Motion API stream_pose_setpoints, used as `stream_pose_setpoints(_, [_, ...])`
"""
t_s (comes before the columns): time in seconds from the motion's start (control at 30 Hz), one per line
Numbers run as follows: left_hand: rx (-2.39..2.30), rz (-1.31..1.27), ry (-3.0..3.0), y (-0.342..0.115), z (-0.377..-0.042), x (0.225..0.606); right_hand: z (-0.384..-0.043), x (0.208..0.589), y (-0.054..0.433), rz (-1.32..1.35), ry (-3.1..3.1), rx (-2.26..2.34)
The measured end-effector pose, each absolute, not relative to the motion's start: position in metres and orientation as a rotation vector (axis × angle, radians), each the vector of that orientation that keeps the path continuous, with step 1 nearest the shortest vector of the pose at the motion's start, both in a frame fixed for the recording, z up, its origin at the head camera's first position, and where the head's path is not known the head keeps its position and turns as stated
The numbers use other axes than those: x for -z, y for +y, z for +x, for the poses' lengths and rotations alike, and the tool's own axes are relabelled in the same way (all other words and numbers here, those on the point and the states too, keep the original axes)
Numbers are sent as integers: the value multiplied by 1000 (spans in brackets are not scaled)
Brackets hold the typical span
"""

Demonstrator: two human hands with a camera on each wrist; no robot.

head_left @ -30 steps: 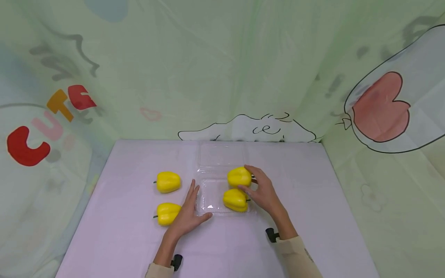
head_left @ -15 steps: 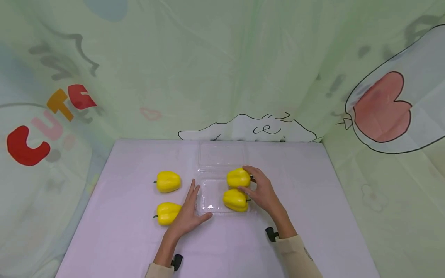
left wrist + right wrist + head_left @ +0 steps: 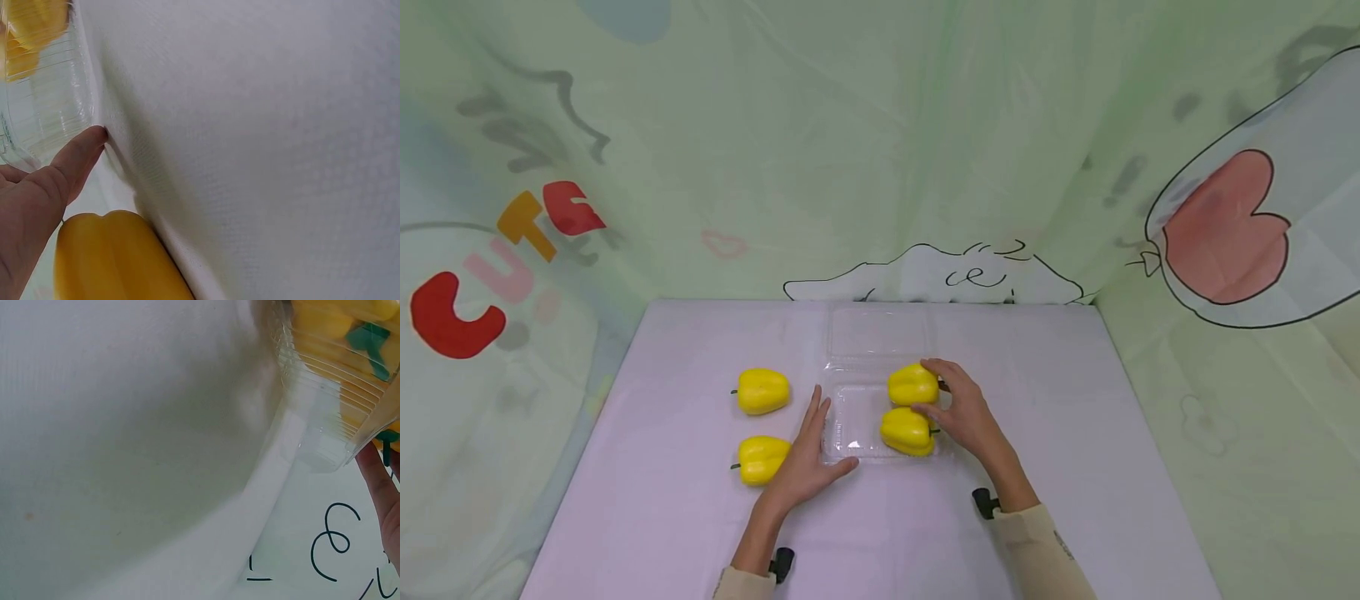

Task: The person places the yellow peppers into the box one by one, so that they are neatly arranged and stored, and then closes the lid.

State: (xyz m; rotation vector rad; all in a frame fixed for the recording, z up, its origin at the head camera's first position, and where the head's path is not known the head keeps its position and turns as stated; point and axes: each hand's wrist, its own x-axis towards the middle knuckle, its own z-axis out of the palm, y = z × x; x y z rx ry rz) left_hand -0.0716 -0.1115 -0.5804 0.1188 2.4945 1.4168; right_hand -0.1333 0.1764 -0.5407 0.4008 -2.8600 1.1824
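A clear plastic clamshell container (image 3: 856, 421) lies with its lid (image 3: 880, 333) folded back, away from the person. On its right side sit two yellow bell peppers, a rear pepper (image 3: 912, 385) and a front pepper (image 3: 906, 431). My right hand (image 3: 966, 417) grips the rear one between thumb and fingers, the thumb passing just over the front one. At the container's left edge, my left hand (image 3: 805, 468) has its fingers extended and thumb spread along the front rim. The left wrist view shows the left hand (image 3: 44, 194) beside the container wall (image 3: 56, 106).
Left of the container lie two more yellow bell peppers, a far one (image 3: 763, 392) and a near one (image 3: 762, 461) partly behind the left hand. A pale cloth covers the table (image 3: 662, 517). Printed fabric walls (image 3: 880, 150) enclose its back and sides.
The right hand and the rear pepper have shifted slightly left and toward the person. The left hand has stayed in place.
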Motion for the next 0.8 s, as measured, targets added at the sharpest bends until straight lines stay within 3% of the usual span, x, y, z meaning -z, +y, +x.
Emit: stream_pose_setpoints(0.8, [-1417, 126, 2492, -111, -72, 580, -134, 535, 173, 336, -2933, -1181])
